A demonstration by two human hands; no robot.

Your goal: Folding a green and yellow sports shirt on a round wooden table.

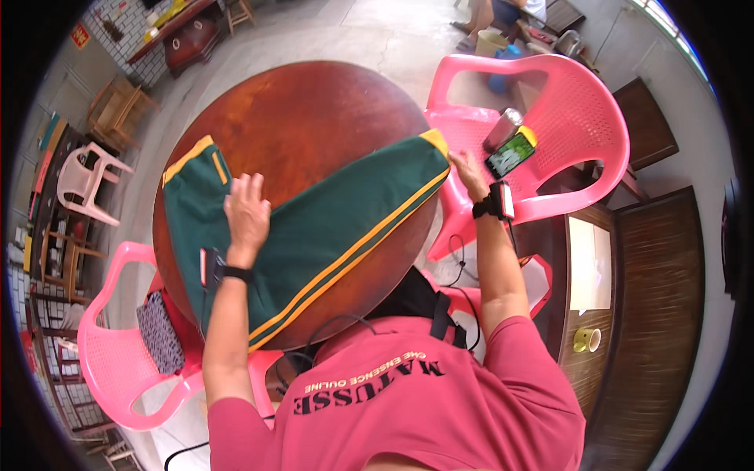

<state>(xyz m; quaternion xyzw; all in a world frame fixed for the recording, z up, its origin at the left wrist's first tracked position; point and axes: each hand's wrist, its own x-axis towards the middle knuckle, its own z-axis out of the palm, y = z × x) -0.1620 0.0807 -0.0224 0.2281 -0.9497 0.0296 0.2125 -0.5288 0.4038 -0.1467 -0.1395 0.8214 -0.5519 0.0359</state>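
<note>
A dark green garment [330, 212] with yellow stripes and yellow end bands lies bent in a V across the round brown table [306, 102]; its exact kind is unclear. Over the cloth near the bend is my left hand [248, 213], fingers loosely apart and holding nothing; whether it touches the fabric I cannot tell. At the right end, my right hand [471, 177] has its fingertips closed on the corner of the yellow band. The lower left part of the garment hangs over the table's edge, partly hidden by my left forearm. Both wrists wear black straps with small devices.
A pink plastic armchair [565, 86] stands right of the table, with a phone [510, 155] and a metallic cylinder [503, 129] on it. Another pink chair [110, 353] at lower left holds a patterned cloth [161, 334]. Cables hang by my body. A person [503, 12] sits at the far right.
</note>
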